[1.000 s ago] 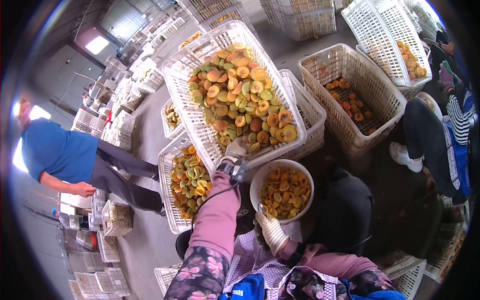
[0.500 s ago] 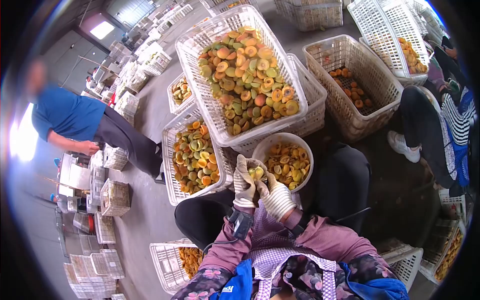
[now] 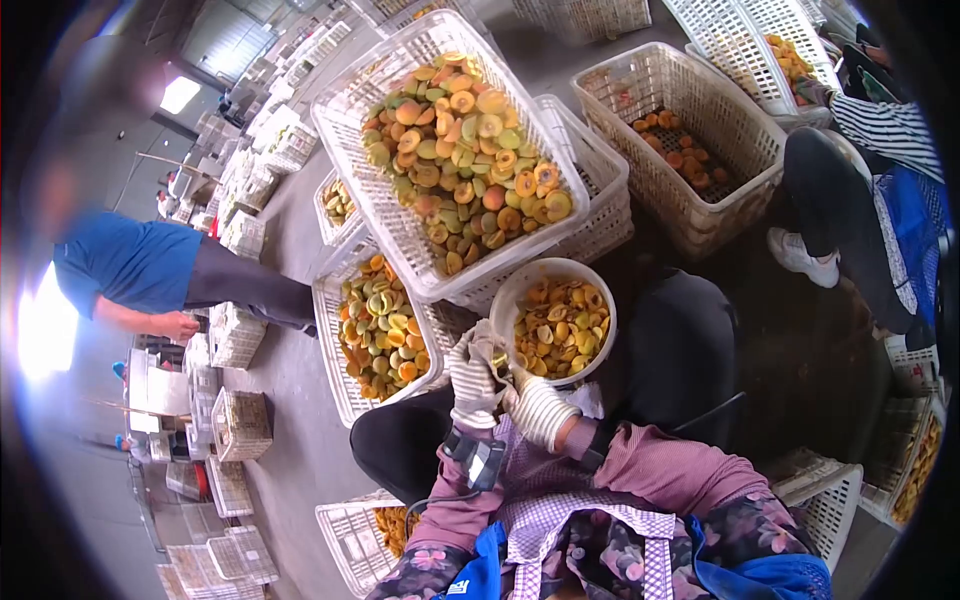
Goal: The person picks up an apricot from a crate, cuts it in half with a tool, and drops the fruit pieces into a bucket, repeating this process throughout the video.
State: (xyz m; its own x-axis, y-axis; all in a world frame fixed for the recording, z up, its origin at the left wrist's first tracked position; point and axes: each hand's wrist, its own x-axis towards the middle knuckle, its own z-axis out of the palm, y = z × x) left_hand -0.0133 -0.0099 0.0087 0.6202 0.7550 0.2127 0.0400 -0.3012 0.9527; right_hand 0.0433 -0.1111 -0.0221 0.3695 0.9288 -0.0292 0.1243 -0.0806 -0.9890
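Observation:
My left hand (image 3: pixel 474 378), in a striped work glove, is closed around a yellow-green apricot (image 3: pixel 499 359), mostly hidden by the fingers. Against it, my gloved right hand (image 3: pixel 539 408) is closed, its fingertips at the fruit; whatever it may grip is hidden. Both hands are in front of my lap, beside a round white bucket (image 3: pixel 612 328) of apricot halves (image 3: pixel 562 325). Beyond them, a large white crate (image 3: pixel 345 128) heaped with apricot halves rests on stacked crates. Another crate of halves (image 3: pixel 382 330) stands lower on the left.
A deep crate (image 3: pixel 690 215) with a few orange halves stands to the right. Another seated person's leg (image 3: pixel 835 190) is at the far right. On the left stands a person in a blue shirt (image 3: pixel 130 262). Crates (image 3: pixel 240 425) line the floor behind.
The view has shifted slightly, moving the crates left and up. My hands have moved a little left and down, and the apricot is more covered by my fingers.

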